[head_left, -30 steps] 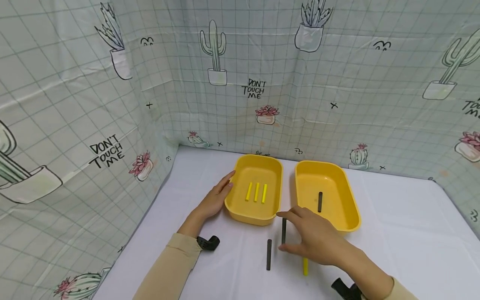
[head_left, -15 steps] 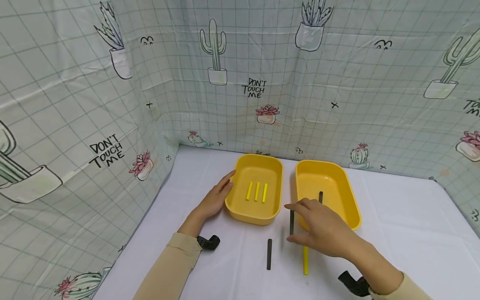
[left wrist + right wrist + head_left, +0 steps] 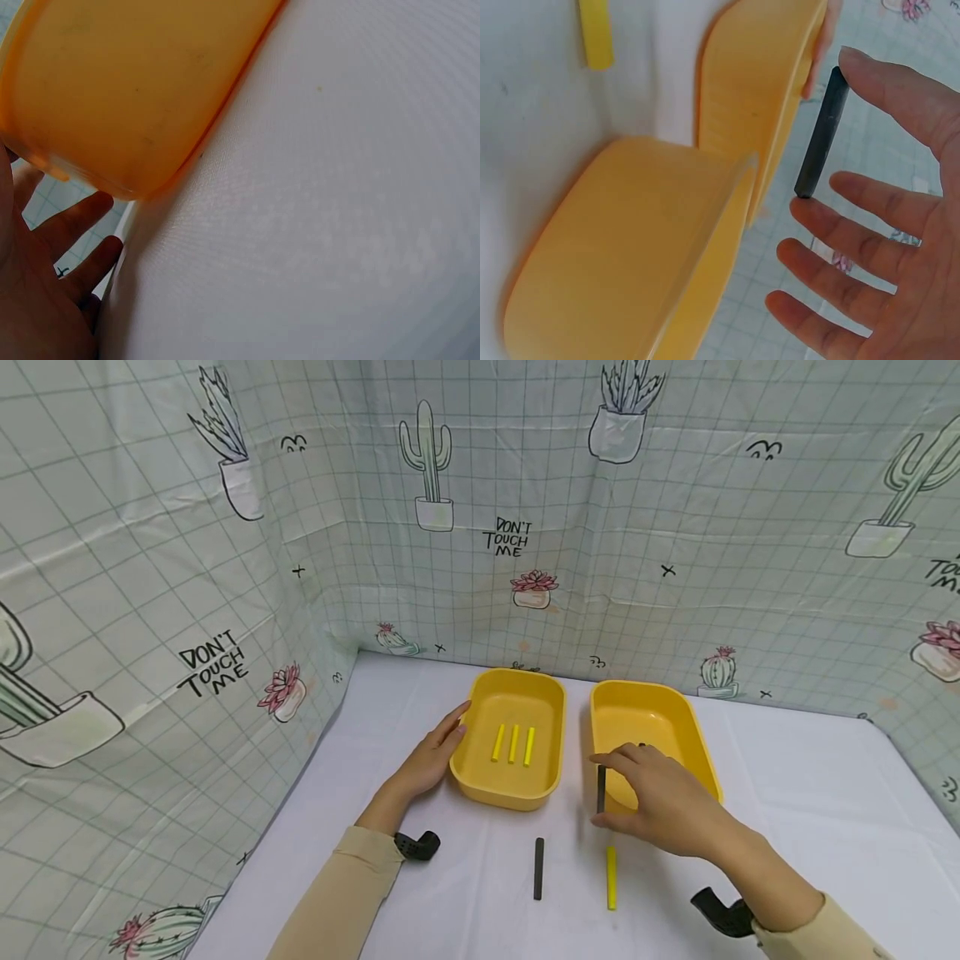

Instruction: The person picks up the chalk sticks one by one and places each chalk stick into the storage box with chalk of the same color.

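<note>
My right hand pinches a short black stick by its two ends, between the thumb and one finger; the other fingers spread loosely. Hand and stick are over the near left edge of the right yellow tray. Inside that tray, another black stick is mostly hidden behind the hand. My left hand rests with extended fingers along the left side of the other yellow tray. Several fingers show beside its wall in the left wrist view. Three yellow sticks lie side by side in this tray.
On the white tablecloth in front of the trays lie one black stick and one yellow stick. A grid-patterned cloth with cactus drawings hangs behind and to the left of the table.
My right hand has carried the black stick rightward and away from me, from between the trays to the right tray's edge, uncovering the loose yellow stick. My left hand has stayed put.
</note>
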A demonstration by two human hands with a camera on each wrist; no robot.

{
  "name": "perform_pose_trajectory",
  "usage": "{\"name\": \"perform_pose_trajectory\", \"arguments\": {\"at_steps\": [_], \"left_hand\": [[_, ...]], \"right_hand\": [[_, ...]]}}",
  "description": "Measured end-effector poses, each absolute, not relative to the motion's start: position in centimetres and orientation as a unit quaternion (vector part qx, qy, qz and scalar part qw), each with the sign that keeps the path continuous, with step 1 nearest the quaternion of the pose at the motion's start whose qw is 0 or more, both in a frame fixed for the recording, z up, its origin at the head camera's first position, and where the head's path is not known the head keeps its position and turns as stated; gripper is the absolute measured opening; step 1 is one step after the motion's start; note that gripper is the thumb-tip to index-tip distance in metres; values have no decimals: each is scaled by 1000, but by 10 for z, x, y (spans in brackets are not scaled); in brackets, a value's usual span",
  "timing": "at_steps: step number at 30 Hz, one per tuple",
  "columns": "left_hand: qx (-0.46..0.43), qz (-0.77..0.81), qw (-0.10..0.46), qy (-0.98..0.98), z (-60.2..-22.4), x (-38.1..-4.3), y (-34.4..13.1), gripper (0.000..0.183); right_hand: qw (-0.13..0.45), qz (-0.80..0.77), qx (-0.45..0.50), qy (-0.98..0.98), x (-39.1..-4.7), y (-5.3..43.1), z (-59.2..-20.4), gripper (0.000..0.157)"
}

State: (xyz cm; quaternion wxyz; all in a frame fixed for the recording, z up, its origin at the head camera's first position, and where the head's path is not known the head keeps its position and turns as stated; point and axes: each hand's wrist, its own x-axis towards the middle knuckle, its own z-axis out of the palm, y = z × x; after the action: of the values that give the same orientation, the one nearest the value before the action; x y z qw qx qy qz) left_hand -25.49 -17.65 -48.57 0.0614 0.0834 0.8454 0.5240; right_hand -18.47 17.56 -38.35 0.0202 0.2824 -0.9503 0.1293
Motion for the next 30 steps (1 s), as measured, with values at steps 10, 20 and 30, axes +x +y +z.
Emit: {"name": "perform_pose_trajectory", "arguments": {"at_steps": [10, 20, 30], "left_hand": [[86, 523, 60, 846, -486, -256, -177, 52], [84, 524, 59, 845, -485, -256, -177, 51], [78, 528, 63, 843, -486, -255, -177, 51]], "right_hand": [[21, 136, 262, -955, -197, 194, -382, 70], [12, 141, 243, -960, -210, 209, -383, 71], [-8, 130, 213, -968, -225, 223, -389, 74]]}}
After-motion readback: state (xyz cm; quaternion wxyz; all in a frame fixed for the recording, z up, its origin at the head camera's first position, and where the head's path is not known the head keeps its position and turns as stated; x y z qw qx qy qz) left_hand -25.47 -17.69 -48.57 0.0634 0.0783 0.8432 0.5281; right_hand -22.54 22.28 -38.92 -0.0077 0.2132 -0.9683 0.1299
